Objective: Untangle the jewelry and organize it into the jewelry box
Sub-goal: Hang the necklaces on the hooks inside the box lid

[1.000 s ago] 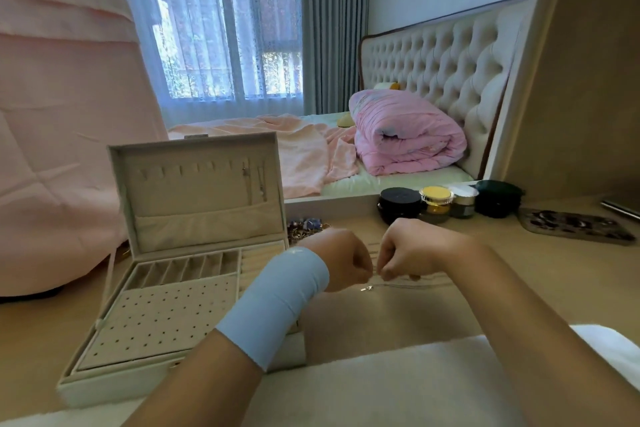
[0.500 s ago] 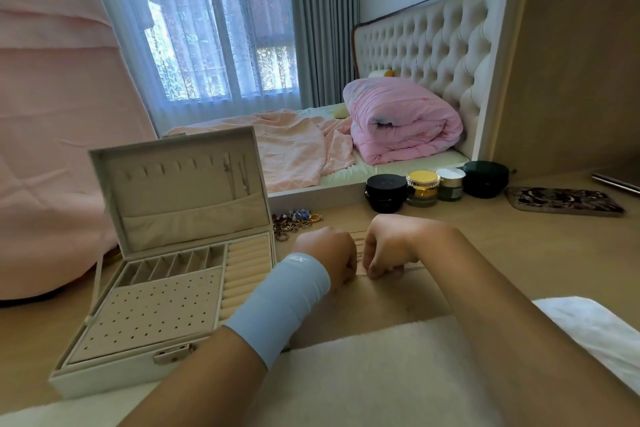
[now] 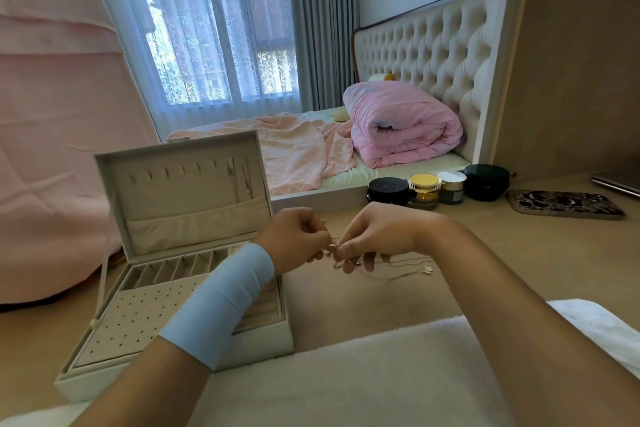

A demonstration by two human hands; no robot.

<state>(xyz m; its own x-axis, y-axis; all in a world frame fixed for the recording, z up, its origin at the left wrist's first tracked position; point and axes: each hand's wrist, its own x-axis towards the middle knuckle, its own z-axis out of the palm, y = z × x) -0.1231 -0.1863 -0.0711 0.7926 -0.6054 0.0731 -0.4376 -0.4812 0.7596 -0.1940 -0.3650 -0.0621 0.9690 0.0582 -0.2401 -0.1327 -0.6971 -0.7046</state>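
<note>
Gold chain [image 3: 394,277] between hands [image 3: 294,239], beside box [image 3: 138,322]

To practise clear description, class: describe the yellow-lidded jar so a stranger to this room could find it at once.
Find the bed with the rolled pink quilt; on the wooden desk before it stands a row of four pots. The jar is second from the left, between a flat black pot and a white-lidded pot. Only it has a yellow lid.

Tufted headboard [image 3: 433,55], unmade bed [image 3: 311,149], grey curtains [image 3: 322,24], daylit window [image 3: 214,28]
</note>
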